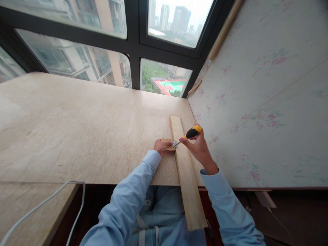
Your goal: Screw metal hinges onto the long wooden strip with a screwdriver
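Note:
A long pale wooden board (188,184) lies on the stone sill, its near end reaching out past the edge over my lap. Against its left side sits a short wooden block (167,147), and a small metal hinge (175,144) spans the place where the two meet. My left hand (162,147) is closed on the short block, with fingertips close to the hinge. In my right hand (196,147) is a yellow-and-black screwdriver (192,132), tilted, its tip down at the hinge. Any screw under the tip is too small to make out.
The beige stone sill (89,133) stretches left toward dark-framed windows (134,48). A flower-patterned wall (256,102) rises close by my right hand. At the lower left a white cable (46,198) loops over a lower stone ledge (28,208).

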Demonstrator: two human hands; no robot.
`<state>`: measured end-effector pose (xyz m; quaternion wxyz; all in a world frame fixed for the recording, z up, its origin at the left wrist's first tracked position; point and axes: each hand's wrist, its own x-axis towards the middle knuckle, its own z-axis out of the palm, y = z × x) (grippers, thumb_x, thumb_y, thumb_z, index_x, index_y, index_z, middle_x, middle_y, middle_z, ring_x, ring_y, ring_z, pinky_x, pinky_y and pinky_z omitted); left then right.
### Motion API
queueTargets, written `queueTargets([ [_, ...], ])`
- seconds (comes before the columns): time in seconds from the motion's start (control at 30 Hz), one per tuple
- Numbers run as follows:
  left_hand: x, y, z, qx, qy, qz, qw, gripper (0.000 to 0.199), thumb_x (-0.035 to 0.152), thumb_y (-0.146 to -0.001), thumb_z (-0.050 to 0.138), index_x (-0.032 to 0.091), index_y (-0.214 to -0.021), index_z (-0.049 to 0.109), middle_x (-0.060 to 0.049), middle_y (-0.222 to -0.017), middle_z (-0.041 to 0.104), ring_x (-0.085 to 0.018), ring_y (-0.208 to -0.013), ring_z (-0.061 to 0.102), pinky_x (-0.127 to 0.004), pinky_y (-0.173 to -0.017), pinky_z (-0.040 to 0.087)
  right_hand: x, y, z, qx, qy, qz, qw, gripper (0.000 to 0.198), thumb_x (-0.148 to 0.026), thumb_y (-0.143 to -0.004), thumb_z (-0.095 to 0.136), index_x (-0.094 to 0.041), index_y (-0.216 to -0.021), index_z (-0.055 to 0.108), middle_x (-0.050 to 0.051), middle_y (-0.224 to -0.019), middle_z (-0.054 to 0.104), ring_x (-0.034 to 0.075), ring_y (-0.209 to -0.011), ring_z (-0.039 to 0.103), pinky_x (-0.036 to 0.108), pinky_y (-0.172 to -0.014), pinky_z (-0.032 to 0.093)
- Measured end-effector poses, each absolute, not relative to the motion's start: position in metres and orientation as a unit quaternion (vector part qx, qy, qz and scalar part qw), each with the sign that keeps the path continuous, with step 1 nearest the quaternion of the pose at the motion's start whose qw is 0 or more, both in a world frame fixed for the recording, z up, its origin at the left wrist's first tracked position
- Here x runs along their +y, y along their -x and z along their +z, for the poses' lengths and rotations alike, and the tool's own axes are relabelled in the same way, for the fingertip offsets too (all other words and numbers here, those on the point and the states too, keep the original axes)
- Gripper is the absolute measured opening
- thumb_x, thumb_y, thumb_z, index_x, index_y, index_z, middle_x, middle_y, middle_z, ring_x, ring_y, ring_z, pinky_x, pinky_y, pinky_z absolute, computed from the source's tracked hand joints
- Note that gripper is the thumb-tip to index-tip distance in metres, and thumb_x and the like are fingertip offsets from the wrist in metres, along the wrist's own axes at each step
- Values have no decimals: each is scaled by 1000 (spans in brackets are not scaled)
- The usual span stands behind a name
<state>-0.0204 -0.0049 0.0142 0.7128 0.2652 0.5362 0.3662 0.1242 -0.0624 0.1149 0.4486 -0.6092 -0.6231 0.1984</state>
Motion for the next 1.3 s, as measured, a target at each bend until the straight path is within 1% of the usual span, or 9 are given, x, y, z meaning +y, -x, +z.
queueTargets([
  [0.13,-2,20,8,524,-268,366,721,37,17,-60,81,20,-85,53,-2,-91,71,-25,-95,68,-28,-72,57,-61,-126,108,-633,494,347,484,83,-51,-80,66,-32,-146,20,11,-134,54,23,-122,56,44,-101,49],
  [0.37,-4,21,12,506,-259,369,735,31,12,-62,76,19,-83,55,-4,-90,70,-24,-90,69,-30,-69,58,-62,-123,120,-582,661,174,440,91,-54,-63,80,-20,-137,41,8,-96,68,28,-85,68,51,-85,55],
  [0.57,-4,23,11,495,-267,368,740,31,14,-60,77,20,-82,56,-2,-87,71,-24,-92,69,-30,-70,58,-59,-129,104,-604,511,332,514,85,-49,-76,69,-32,-145,22,10,-130,57,23,-120,57,45,-101,48],
  [0.63,-4,23,9,497,-266,370,738,30,14,-59,78,20,-80,57,-2,-86,71,-25,-92,69,-31,-71,58,-59,-131,105,-607,492,364,507,80,-49,-78,67,-32,-144,24,10,-128,59,23,-117,60,46,-100,48],
  [0.77,-4,22,10,503,-260,376,734,26,13,-60,77,19,-76,57,-2,-83,71,-25,-89,70,-32,-70,58,-62,-129,114,-603,603,238,464,80,-54,-72,72,-25,-139,39,8,-100,69,25,-88,68,48,-88,54],
  [0.87,-4,22,11,508,-254,377,732,27,12,-60,76,20,-77,57,-1,-82,71,-23,-86,70,-31,-69,58,-60,-126,113,-588,658,132,452,87,-58,-64,77,-22,-136,42,9,-102,66,27,-85,66,48,-84,55],
  [1.07,-4,21,10,509,-258,376,730,29,13,-58,78,19,-79,58,-4,-87,72,-25,-91,70,-33,-71,59,-56,-129,102,-606,511,329,514,81,-51,-79,66,-32,-144,22,10,-133,54,23,-122,55,44,-102,47],
  [1.17,-3,21,8,516,-266,368,726,31,16,-59,79,20,-79,57,-3,-89,72,-26,-93,70,-32,-73,58,-59,-130,110,-611,522,340,488,75,-53,-79,65,-28,-142,31,10,-122,62,24,-111,63,45,-98,50],
  [1.3,-3,22,6,503,-265,368,736,32,16,-59,79,20,-80,56,-2,-88,72,-25,-94,69,-32,-74,58,-60,-125,118,-597,639,179,451,84,-58,-65,77,-22,-134,46,10,-105,66,29,-93,66,48,-88,54],
])
